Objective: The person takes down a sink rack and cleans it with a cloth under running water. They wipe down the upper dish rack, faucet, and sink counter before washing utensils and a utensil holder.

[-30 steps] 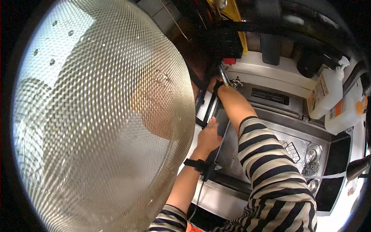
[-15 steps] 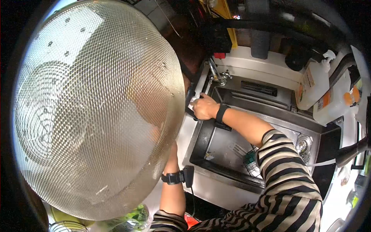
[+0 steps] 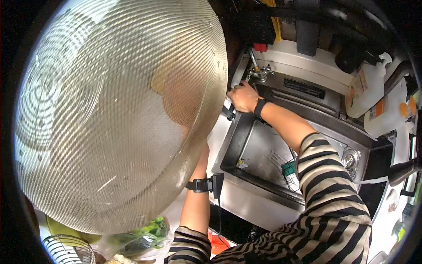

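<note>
A large mesh strainer (image 3: pixel 118 119) fills the left of the view, close to the camera, and hides much behind it. My left hand is behind the mesh; only my forearm with a black strap shows below its rim. My right hand (image 3: pixel 245 97) is at the sink's upper left edge, fingers curled around or against something dark and white that I cannot make out. The steel sink (image 3: pixel 259 145) lies beneath my right forearm, with a green sponge (image 3: pixel 288 168) in a wire rack inside it.
A faucet (image 3: pixel 261 73) stands behind the sink. Two large bottles (image 3: pixel 365 90) are at the back right. Bagged green vegetables (image 3: pixel 149 233) and a wire basket (image 3: pixel 68 250) lie at the lower left. A hose is at the far right.
My right arm has swung down and left from beside the faucet to the sink's edge. My left hand has gone behind the strainer. The view has shifted, showing the vegetables.
</note>
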The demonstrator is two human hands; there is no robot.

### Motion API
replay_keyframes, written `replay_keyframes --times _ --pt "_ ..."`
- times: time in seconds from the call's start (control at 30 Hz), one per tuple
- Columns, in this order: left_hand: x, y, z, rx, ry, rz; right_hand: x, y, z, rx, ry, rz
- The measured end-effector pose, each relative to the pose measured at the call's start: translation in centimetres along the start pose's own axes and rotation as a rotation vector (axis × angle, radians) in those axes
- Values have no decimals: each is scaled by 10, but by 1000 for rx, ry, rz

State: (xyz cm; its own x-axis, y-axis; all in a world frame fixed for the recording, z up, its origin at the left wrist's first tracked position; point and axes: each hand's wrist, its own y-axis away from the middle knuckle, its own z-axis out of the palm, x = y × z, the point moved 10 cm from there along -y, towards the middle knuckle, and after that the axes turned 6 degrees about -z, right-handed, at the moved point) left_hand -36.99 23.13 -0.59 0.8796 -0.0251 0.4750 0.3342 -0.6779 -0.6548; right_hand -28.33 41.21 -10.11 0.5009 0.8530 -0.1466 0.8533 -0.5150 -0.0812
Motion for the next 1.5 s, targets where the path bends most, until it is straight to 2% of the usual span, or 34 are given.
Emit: replay_keyframes --times 0.17,0.23,0.37,0.4,0.43,0.47,0.5,0.57,0.6,0.63,0.7,0.77,0.8,0.9,0.97,1.03,1.07,1.17,1.2,1.3,1.37,1.4,1.5 --pt "-9 -1 18 -22 18 -14 -30 19 1 123 -219 -92" --pt "-4 -7 18 -39 65 -59 -42 25 6 268 -289 -77" --pt "-13 0 20 -110 443 -343 -36 31 3 256 -597 1" --pt "-19 8 26 -113 524 -447 -28 45 -9 434 -1062 -36" --pt "-25 19 34 -117 606 -553 -12 56 -1 702 -1162 -6" --pt "-34 31 42 -119 685 -662 3 73 -3 845 -1207 67" --pt "-43 35 50 -156 193 -265 16 93 -3 986 -1250 143" --pt "-21 31 54 -120 -85 -3 41 111 24 1023 -1371 302" --pt "-41 30 70 -262 -84 -73 41 118 29 952 -1455 366" --pt "-65 27 84 -406 -80 -141 37 122 24 914 -1434 338" --pt "-67 27 102 -555 -42 -156 29 129 21 829 -1392 289" --pt "-46 30 110 -562 19 -45 18 135 24 764 -1386 291" --pt "-29 28 108 -500 102 49 14 139 25 730 -1359 285" --pt "-26 14 127 -460 120 59 3 152 27 660 -1321 280" --pt "-19 3 135 -408 104 225 -1 163 29 604 -1334 324" --pt "-26 -2 151 -441 76 243 0 173 28 587 -1299 334" --pt "-35 1 159 -501 54 169 1 178 32 576 -1273 333" --pt "-60 15 157 -506 -54 -4 -7 185 38 538 -1253 336" --pt "-61 19 151 -458 -110 11 -9 185 37 531 -1264 337" --pt "-37 25 112 -313 -22 60 -25 178 25 497 -1271 328" --pt "-33 43 88 -363 52 -131 -44 169 11 444 -1240 307" --pt "-23 48 80 -349 11 -73 -52 159 17 442 -1255 255" --pt "-4 62 69 -386 -154 -27 -68 140 50 380 -1359 427"
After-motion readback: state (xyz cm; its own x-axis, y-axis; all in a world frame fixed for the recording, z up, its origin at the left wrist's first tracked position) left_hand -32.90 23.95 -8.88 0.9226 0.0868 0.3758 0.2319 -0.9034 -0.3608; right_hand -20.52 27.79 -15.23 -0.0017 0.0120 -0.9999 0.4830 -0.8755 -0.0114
